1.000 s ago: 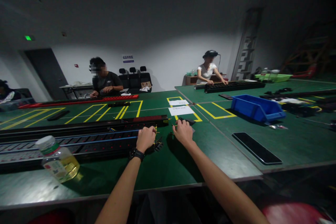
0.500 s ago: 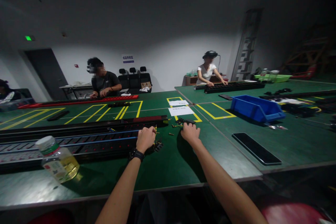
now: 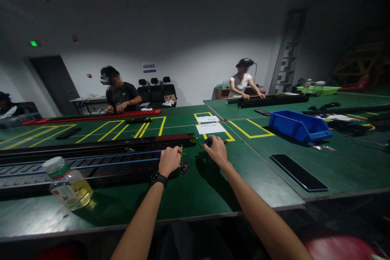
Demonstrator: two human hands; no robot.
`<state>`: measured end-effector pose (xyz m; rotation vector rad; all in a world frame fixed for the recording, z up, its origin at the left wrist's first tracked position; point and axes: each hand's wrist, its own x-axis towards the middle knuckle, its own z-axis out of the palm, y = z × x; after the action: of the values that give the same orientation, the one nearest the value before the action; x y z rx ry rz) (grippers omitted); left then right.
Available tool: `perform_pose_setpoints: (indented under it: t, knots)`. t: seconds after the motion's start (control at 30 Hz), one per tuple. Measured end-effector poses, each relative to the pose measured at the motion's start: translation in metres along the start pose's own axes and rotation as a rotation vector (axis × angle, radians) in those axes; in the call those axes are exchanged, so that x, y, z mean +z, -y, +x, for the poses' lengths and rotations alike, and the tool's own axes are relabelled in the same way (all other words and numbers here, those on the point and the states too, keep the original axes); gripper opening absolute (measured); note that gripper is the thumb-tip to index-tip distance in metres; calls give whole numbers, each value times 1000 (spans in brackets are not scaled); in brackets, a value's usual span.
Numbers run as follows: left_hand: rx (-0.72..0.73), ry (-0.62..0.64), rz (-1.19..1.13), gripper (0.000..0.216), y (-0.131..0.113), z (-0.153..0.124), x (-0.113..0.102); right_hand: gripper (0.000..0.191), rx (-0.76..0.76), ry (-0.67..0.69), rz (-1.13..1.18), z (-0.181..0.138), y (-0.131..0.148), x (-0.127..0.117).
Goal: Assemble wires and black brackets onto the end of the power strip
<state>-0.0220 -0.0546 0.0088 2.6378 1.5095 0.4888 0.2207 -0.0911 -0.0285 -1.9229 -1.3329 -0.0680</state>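
My left hand (image 3: pixel 169 161) is closed in a fist at the right end of a long black rail (image 3: pixel 91 162) with blue wires and red marks, pinching a small brass-coloured part. A black watch sits on that wrist. My right hand (image 3: pixel 217 151) is raised just off the green table (image 3: pixel 198 191), its fingers curled round a small black part (image 3: pixel 208 142). A black clip (image 3: pixel 183 167) lies by my left hand.
A plastic bottle (image 3: pixel 67 183) of yellow liquid stands front left. A dark phone (image 3: pixel 298 172) lies to the right, a blue bin (image 3: pixel 295 125) beyond it, white papers (image 3: pixel 210 128) in yellow-marked boxes. Two other people work at long rails across the tables; another sits at far left.
My right hand went right to the small parts near the papers, then came back left and lifted with a black part. My left hand stayed put.
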Motion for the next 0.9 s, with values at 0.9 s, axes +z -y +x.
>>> perform_pose_setpoints:
  t: [0.9]
  knots:
    - [-9, -1, 52, 32, -5, -1, -5, 51, -222, 257, 308, -7, 10, 23]
